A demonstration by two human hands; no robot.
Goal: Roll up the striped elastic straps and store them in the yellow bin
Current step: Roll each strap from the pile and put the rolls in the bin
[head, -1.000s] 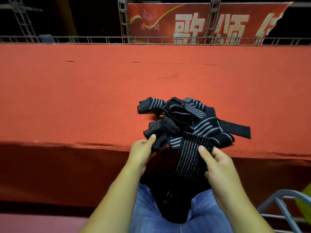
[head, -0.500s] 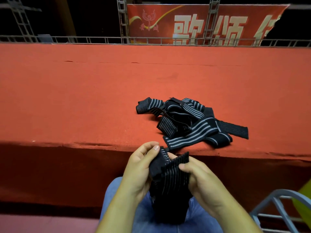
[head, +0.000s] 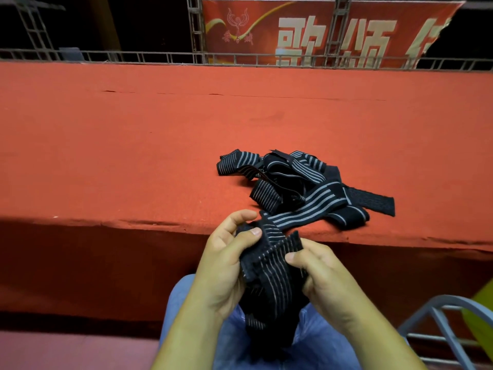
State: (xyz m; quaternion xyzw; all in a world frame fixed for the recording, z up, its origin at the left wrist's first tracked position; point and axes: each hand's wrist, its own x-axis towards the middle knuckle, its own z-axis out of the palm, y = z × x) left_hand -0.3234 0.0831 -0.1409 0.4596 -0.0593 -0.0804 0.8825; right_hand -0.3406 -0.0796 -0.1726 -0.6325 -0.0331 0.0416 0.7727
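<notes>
My left hand and right hand both pinch one black elastic strap with thin grey stripes over my lap, just below the red carpeted ledge, where the remaining tangled striped straps lie.

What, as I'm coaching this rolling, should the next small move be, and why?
Probably fold the top end of the held strap over to start a tight roll: left hand and right hand pinch it there, unrolled, its length hanging over the lap.
</notes>
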